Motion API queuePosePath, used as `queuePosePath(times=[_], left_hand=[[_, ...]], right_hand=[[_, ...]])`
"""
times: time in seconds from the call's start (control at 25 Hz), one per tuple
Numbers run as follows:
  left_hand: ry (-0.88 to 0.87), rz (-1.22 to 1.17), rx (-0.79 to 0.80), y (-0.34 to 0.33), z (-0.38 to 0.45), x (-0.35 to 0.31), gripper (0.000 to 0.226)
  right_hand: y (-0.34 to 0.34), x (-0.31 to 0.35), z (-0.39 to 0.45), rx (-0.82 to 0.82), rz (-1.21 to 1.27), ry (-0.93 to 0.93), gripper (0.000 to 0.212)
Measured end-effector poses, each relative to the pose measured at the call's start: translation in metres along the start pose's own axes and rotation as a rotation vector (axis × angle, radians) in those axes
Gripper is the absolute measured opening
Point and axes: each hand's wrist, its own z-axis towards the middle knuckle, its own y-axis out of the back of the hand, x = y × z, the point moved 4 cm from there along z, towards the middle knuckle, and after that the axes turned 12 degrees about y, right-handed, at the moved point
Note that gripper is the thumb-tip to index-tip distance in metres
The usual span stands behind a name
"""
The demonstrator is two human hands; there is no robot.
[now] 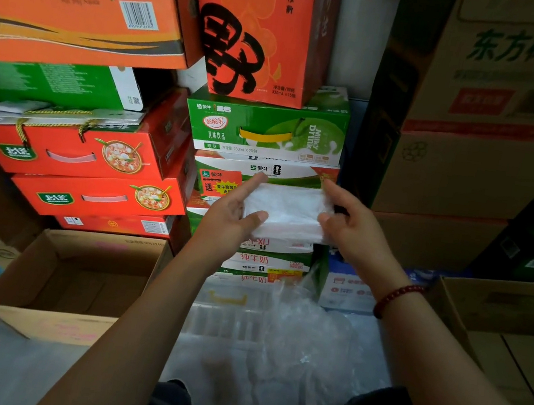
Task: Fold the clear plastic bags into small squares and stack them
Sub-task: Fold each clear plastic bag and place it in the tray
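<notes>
1. A folded, whitish clear plastic bag [287, 210] is held in the air before the stacked cartons, already a flat rectangle, so the folding looks nearly done.
2. The left hand [235, 209] pinches its left edge, thumb on top; the right hand [348, 219] pinches the right edge.
3. Next move, likely: one more crosswise fold, edges aligned, to make a square.
4. A heap of loose crumpled clear bags [289, 344] waits below.
</notes>
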Motion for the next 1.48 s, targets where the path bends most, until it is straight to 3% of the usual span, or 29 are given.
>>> queuePosePath(times=[0.16,0.24,0.28,0.4,0.52,0.64,0.76,1.0,1.2,1.48], left_hand=[[-0.007,0.004,0.246,0.004,-0.002,0.000,0.055],[0.038,-0.012,0.352,0.002,-0.003,0.002,0.059],[0.067,-0.034,0.324,0.000,-0.001,0.004,0.062],[0.226,-0.194,0.099,-0.001,0.003,0.010,0.053],[0.480,-0.304,0.140,-0.012,-0.001,0.020,0.025],[0.587,-0.402,0.116,-0.019,-0.005,0.024,0.014],[0.536,-0.395,-0.004,-0.016,-0.003,0.019,0.011],[0.329,-0.056,-0.076,-0.009,-0.005,0.011,0.025],[0.239,-0.026,-0.234,-0.009,-0.008,0.008,0.022],[0.027,0.007,-0.401,-0.007,-0.011,0.001,0.034]], right_hand=[[0.006,0.004,0.001,0.178,-0.032,-0.002,0.053],[-0.001,0.003,-0.004,0.352,0.035,-0.115,0.040],[-0.005,0.001,-0.007,0.395,0.046,-0.150,0.030],[-0.008,0.000,-0.006,0.225,0.040,-0.152,0.014],[-0.007,0.000,-0.004,0.017,0.058,-0.116,0.010],[-0.016,0.000,-0.006,-0.031,0.059,-0.096,0.017],[-0.021,-0.002,-0.008,-0.023,0.047,-0.095,0.021],[-0.017,0.001,-0.007,-0.014,0.004,-0.102,0.027],[-0.018,-0.004,-0.008,-0.072,0.199,-0.167,0.023],[-0.018,0.000,-0.010,-0.164,0.212,-0.136,0.026]])
